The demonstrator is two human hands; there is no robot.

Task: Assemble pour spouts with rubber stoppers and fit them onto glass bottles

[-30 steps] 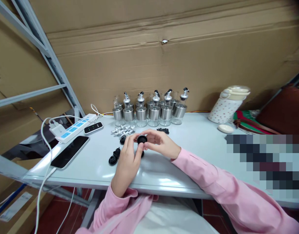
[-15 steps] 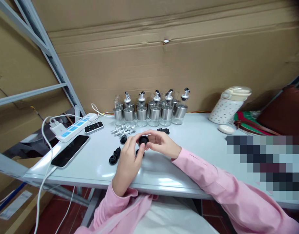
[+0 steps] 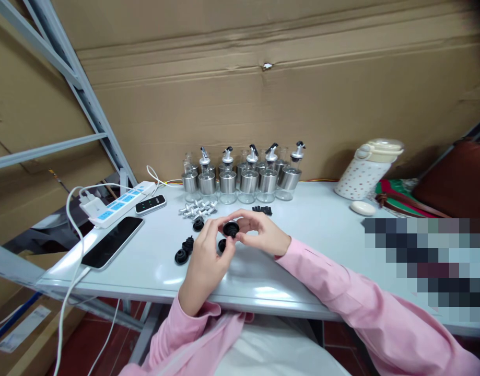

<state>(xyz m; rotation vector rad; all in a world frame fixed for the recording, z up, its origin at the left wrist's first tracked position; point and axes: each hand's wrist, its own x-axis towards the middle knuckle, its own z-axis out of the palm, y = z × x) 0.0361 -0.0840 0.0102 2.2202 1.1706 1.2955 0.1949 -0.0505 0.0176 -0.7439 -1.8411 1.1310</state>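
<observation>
Both my hands meet above the white table [image 3: 310, 230] around a small black rubber stopper [image 3: 231, 228]. My left hand [image 3: 206, 261] pinches it from the left with curled fingers. My right hand [image 3: 261, 234] grips it from the right. Another black stopper [image 3: 222, 244] lies just under my hands. More black stoppers [image 3: 185, 250] lie to the left, and one [image 3: 198, 224] sits farther back. A heap of small silver spout parts [image 3: 197, 209] lies behind them. A row of glass and steel dispenser bottles [image 3: 243, 177] stands at the back.
A white power strip [image 3: 118, 202], a black remote [image 3: 150, 204] and a phone on a cable [image 3: 111, 242] lie at the left. A dotted thermos jug [image 3: 365, 169], a white oval object [image 3: 363, 208] and a brown bag [image 3: 455, 183] are at the right. Small black pieces [image 3: 262, 210] lie near the bottles. Cardboard backs the table.
The stopper has tilted a little between my fingers and my hands have shifted slightly right. Nothing else on the table has moved.
</observation>
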